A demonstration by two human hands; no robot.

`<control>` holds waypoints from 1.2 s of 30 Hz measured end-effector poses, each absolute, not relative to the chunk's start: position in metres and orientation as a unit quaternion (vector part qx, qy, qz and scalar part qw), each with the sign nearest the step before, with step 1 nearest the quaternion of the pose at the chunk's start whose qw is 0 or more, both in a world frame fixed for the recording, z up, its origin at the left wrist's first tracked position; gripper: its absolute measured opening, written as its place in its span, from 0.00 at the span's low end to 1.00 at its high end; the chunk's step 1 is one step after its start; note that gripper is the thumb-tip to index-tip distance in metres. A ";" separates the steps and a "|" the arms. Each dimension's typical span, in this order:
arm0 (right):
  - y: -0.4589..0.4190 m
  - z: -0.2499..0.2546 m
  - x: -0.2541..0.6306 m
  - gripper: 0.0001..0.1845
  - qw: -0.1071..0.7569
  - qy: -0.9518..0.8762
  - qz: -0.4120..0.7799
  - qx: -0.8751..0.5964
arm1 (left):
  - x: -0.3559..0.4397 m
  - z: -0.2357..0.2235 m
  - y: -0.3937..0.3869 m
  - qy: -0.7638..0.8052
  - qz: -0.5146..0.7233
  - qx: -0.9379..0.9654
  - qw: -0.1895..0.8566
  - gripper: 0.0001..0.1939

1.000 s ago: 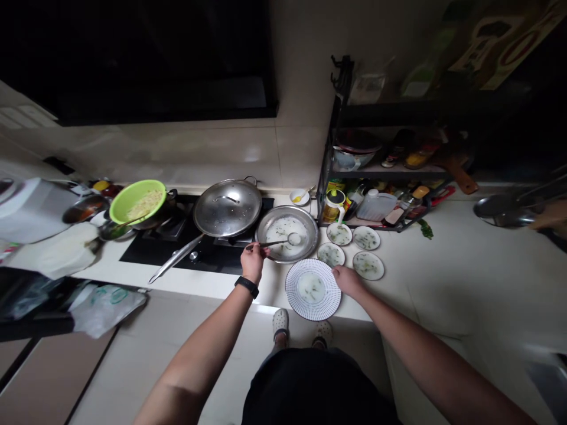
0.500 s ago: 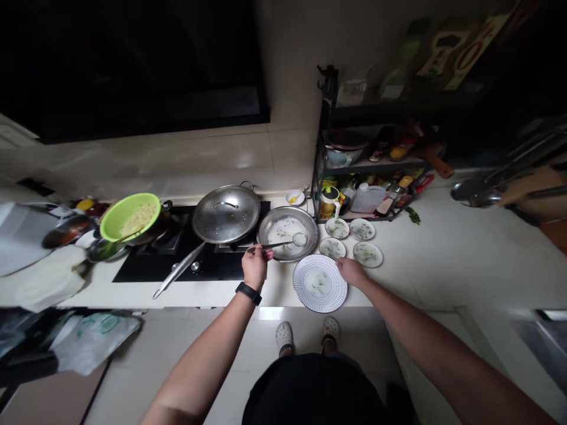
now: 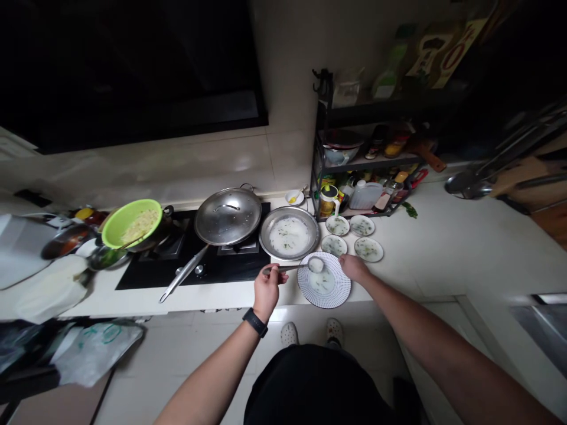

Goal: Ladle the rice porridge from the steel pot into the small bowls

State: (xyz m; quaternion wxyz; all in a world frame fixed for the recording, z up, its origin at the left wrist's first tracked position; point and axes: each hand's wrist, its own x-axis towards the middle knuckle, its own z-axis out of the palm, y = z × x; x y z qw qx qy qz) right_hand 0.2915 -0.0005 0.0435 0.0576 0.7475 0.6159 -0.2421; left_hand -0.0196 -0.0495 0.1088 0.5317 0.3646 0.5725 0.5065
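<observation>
My left hand is closed round the handle of a metal ladle. The ladle's bowl, with whitish liquid in it, hangs over the far part of a blue-and-white striped plate. A shallow pool of cloudy liquid with green bits lies in the middle of that plate. My right hand grips the plate's right rim. Behind the ladle, a steel basin holds more of the milky liquid with green flecks. Small dishes of similar liquid stand just beyond my right hand.
Left of the basin, a lidded steel pan sits on the black stove, its long handle jutting toward the front edge. A green colander of pale shreds is farther left. A spice rack stands behind the dishes.
The ladle has moved from above the basin, right and toward me, to above the striped plate. My left hand moved with it. My right hand still grips the plate.
</observation>
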 end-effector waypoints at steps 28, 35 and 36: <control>0.002 0.047 0.301 0.19 0.056 0.653 -0.258 0.710 | 0.005 0.090 -0.018 0.587 0.602 0.322 0.436 0.22; 0.003 0.048 0.300 0.17 0.056 0.652 -0.268 0.708 | -0.010 0.056 0.045 0.667 0.557 0.305 0.390 0.15; 0.003 0.048 0.300 0.17 0.054 0.651 -0.269 0.707 | -0.010 0.054 0.049 0.672 0.549 0.314 0.385 0.15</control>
